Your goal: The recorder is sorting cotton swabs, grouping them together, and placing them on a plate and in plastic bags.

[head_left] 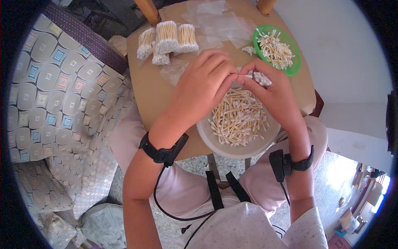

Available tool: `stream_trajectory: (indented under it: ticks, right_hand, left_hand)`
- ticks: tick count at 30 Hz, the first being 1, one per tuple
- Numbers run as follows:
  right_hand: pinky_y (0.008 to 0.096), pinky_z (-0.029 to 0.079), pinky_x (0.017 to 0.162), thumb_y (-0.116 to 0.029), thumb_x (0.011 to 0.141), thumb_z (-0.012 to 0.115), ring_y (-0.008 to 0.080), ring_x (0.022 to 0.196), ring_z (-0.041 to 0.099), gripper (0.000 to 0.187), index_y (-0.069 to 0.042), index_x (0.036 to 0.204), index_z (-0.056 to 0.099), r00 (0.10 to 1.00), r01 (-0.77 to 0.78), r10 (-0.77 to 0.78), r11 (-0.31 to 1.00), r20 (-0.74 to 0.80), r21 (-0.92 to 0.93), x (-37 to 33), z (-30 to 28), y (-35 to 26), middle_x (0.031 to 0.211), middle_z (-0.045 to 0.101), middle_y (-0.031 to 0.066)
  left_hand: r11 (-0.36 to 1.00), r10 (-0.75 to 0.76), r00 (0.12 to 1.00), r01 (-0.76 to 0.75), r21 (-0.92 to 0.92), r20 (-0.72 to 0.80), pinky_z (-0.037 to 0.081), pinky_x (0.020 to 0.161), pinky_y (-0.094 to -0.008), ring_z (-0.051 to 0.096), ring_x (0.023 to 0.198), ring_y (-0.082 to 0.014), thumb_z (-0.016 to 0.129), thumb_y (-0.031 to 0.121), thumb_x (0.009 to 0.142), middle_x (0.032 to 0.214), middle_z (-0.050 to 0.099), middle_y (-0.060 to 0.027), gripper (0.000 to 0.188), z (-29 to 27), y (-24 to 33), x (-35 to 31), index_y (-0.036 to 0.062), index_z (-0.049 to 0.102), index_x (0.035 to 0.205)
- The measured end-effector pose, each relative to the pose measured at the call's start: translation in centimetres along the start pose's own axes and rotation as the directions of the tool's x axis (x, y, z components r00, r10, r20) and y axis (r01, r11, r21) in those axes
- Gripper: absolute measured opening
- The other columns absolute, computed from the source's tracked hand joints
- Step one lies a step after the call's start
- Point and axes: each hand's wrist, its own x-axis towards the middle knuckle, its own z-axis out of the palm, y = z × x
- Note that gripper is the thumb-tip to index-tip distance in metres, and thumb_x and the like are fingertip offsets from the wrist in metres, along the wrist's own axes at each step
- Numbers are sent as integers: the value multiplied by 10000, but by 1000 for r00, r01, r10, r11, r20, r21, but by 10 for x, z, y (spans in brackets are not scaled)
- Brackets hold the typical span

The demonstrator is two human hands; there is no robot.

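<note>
My right hand is curled around a bundle of cotton swabs, whose white tips show between thumb and fingers. Its thumb tip meets the fingertips of my left hand, which are pinched together. A thin whitish piece runs between the fingertips, too small to make out. Below both hands stands a wide pale bowl heaped with loose wooden-stick cotton swabs. Beyond the right hand, a green bowl holds more loose swabs.
Several packed bundles of swabs lie at the table's far left. Clear plastic bags are spread along the back of the brown tabletop. A few swab tips lie beside the green bowl. A patterned cloth hangs at the left.
</note>
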Motion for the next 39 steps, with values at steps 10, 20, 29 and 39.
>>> stream_trajectory:
  ticks: [10, 20, 29, 39]
  right_hand:
    - [221, 433, 681, -126, 868, 655, 61, 763, 521, 131, -3, 891, 620, 984, -11, 54, 968, -168, 251, 2, 6, -2, 803, 599, 8]
    - [251, 474, 660, -149, 861, 656, 105, 720, 598, 152, -16, 935, 652, 988, -9, 28, 992, -150, 122, -2, 9, -8, 800, 660, 75]
    - [230, 425, 590, -137, 825, 693, 77, 644, 526, 141, -19, 895, 665, 971, 15, 39, 975, -234, 222, -2, 0, -4, 723, 616, 48]
    - [225, 385, 562, -113, 813, 698, 57, 633, 465, 122, -22, 888, 665, 950, 53, 27, 968, -310, 247, 2, 8, 1, 707, 593, -11]
  left_hand:
    - [956, -132, 991, 123, -265, -17, 418, 869, -398, 531, 995, -318, 649, 109, 819, 954, 585, -126, 127, 1, 7, 0, 21, 595, 893]
    - [946, -245, 951, 191, -263, -189, 449, 833, -318, 576, 953, -205, 711, 84, 764, 971, 616, -55, 80, -28, -7, 1, 35, 685, 822]
    - [904, -323, 935, 260, -340, -145, 411, 901, -321, 557, 1006, -195, 694, 112, 801, 997, 615, -62, 94, -19, -7, 3, 34, 697, 854]
    - [689, -540, 834, 360, -629, -114, 416, 864, -276, 542, 979, -143, 679, 126, 827, 1031, 587, -45, 121, -21, -1, 3, 24, 699, 889]
